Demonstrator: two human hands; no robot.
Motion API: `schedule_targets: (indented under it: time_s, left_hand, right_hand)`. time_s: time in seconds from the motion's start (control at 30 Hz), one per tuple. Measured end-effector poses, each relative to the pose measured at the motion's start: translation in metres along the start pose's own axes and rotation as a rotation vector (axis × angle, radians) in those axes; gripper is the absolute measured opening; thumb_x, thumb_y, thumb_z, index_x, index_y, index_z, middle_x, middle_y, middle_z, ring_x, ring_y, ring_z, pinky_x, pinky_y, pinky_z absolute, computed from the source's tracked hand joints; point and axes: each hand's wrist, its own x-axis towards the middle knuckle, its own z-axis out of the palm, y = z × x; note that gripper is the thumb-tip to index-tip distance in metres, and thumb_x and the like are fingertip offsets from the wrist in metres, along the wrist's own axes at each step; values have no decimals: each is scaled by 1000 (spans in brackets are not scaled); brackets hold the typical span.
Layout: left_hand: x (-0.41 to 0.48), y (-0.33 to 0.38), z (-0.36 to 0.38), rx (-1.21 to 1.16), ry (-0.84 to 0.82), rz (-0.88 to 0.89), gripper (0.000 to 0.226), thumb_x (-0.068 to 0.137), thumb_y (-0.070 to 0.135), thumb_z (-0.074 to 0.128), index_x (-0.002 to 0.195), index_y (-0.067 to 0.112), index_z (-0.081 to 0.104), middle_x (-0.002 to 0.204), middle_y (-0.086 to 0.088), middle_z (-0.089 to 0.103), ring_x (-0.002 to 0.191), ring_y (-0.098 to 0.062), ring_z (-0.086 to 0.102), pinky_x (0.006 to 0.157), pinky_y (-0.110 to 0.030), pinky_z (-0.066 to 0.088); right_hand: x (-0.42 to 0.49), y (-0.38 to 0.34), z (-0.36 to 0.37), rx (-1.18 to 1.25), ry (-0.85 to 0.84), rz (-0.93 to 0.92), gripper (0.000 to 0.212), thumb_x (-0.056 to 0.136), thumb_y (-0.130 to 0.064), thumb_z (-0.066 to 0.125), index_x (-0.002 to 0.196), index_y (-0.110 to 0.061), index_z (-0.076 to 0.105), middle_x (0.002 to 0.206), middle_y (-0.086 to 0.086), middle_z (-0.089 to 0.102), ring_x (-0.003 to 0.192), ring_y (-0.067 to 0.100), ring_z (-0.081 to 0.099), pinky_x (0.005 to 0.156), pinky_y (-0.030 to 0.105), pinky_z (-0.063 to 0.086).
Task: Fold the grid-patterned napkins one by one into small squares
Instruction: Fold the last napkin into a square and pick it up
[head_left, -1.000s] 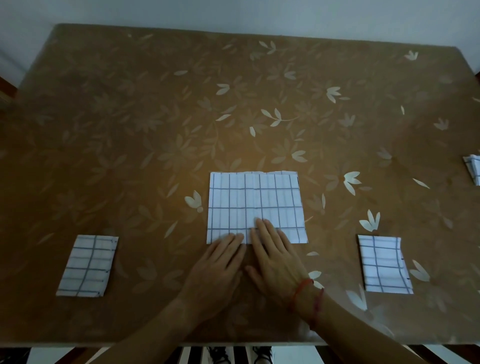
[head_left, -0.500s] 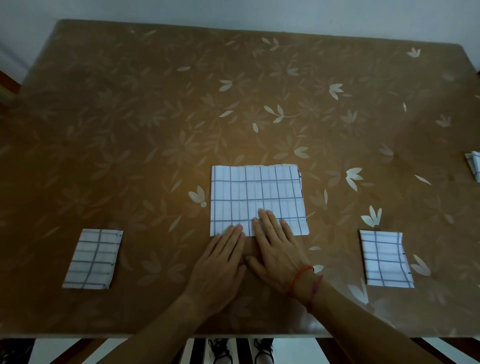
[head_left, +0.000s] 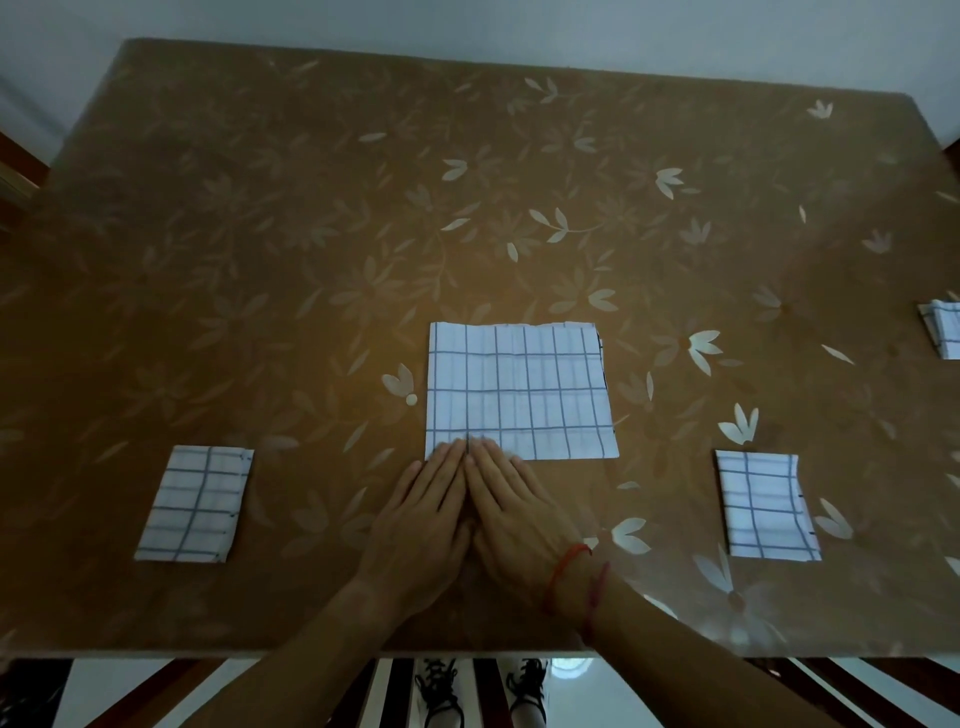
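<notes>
Left hand (head_left: 421, 525), right hand (head_left: 514, 512): flat, fingers straight, side by side, gripping nothing. Fingertips (head_left: 456, 449) press near edge of centre napkin (head_left: 519, 389), which lies just ahead of palms. Likely flattening crease before next fold.

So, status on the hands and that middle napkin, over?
Flat left hand, right hand side by side, fingertips on middle napkin near edge. Nothing blocking.

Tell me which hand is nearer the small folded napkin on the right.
Right. The right hand lies left of that folded napkin, apart from it; the left hand lies farther left.
</notes>
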Motion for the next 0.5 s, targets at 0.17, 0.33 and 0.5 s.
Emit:
schedule_targets:
  time_s: [0.17, 0.33, 0.5]
  left_hand:
    - [0, -2, -3, 24, -19, -1, 56, 100, 35, 24, 149, 8, 27, 157, -6, 22, 147, -16, 14, 115, -39, 16]
    - [-3, -6, -4, 49, -28, -34, 58, 96, 33, 30, 147, 6, 32, 156, -9, 25, 146, -17, 18, 115, -38, 17]
    - [-4, -4, -16, 84, -42, -71, 59, 92, 34, 34, 148, 13, 34, 156, -5, 27, 145, -15, 20, 117, -29, 4]
  right_hand:
    - [-3, -2, 5, 30, -40, 46, 59, 95, -34, 33, 144, -2, 38, 151, 14, 36, 142, 26, 32, 110, 43, 38]
    - [-12, 8, 1, -16, -100, 118, 69, 92, -47, 40, 145, -3, 36, 153, 14, 33, 143, 25, 29, 114, 47, 31]
    - [-37, 40, -8, -53, -140, 199, 73, 93, -50, 36, 149, -4, 28, 157, 12, 24, 146, 25, 21, 114, 46, 15]
